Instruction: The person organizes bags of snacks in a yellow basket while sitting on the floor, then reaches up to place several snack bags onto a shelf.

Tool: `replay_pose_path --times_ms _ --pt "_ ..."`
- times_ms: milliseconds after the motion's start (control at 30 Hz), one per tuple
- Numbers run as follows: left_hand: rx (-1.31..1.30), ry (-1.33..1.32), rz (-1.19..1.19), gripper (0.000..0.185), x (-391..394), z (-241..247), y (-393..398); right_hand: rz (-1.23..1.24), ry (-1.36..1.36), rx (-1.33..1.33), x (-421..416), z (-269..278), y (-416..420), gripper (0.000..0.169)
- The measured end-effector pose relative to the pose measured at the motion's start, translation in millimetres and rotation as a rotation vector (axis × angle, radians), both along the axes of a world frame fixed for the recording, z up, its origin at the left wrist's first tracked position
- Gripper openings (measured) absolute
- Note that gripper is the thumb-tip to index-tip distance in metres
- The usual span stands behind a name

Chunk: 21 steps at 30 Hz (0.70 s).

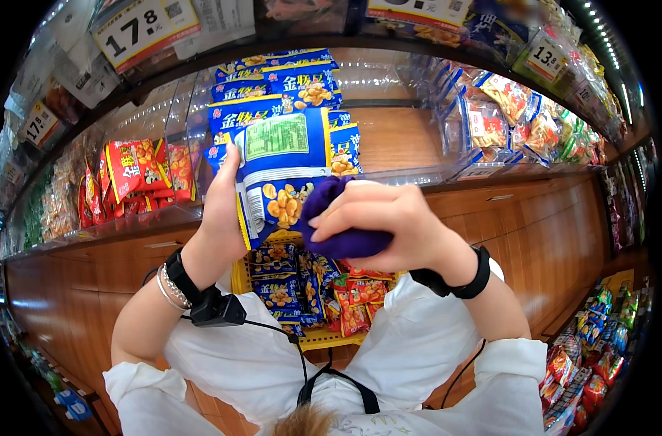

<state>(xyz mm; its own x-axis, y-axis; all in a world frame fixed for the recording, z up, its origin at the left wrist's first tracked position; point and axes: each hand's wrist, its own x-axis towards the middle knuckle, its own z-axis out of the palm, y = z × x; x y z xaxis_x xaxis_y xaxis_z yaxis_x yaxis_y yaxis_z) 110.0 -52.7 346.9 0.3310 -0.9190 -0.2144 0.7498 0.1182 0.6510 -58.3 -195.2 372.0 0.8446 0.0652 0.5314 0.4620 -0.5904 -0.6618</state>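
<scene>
My left hand [222, 223] grips a blue snack packet [279, 158] by its left edge, its back with a green printed panel facing up. A bunched purple cloth [344, 229] is clutched in my right hand [396, 223], and it touches or overlaps the packet's lower right part. Behind the held packet, more blue snack packets [309, 87] lie stacked in a shelf compartment. Below my hands, between my knees, a yellow plastic basket [331, 340] holds blue packets [279, 291] and red packets [358, 300].
Red snack packets [134, 169] fill the compartment at left, and clear bags of snacks [489, 125] stand at right. A clear plastic shelf lip [401, 175] runs along the front. Price cards [145, 32] hang from the upper shelf. Wooden drawers [527, 218] lie below.
</scene>
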Motion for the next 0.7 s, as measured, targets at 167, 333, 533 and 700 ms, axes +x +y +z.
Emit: replay_pose_path --times_ms 167,333,533,700 --pt "-0.091 -0.164 0.23 0.044 1 5 7 -0.212 0.371 0.539 -6 -2 -19 0.027" --pt "-0.057 -1.656 0.247 0.072 -25 5 -4 0.039 0.599 0.975 -9 -14 -8 0.063" --pt "0.008 -2.297 -0.053 0.094 -61 -5 -13 -0.06 0.779 1.08 -24 -10 -7 0.058" --pt "-0.257 -1.712 -0.308 0.103 -71 19 -28 -0.088 0.703 1.039 -50 -36 -30 0.049"
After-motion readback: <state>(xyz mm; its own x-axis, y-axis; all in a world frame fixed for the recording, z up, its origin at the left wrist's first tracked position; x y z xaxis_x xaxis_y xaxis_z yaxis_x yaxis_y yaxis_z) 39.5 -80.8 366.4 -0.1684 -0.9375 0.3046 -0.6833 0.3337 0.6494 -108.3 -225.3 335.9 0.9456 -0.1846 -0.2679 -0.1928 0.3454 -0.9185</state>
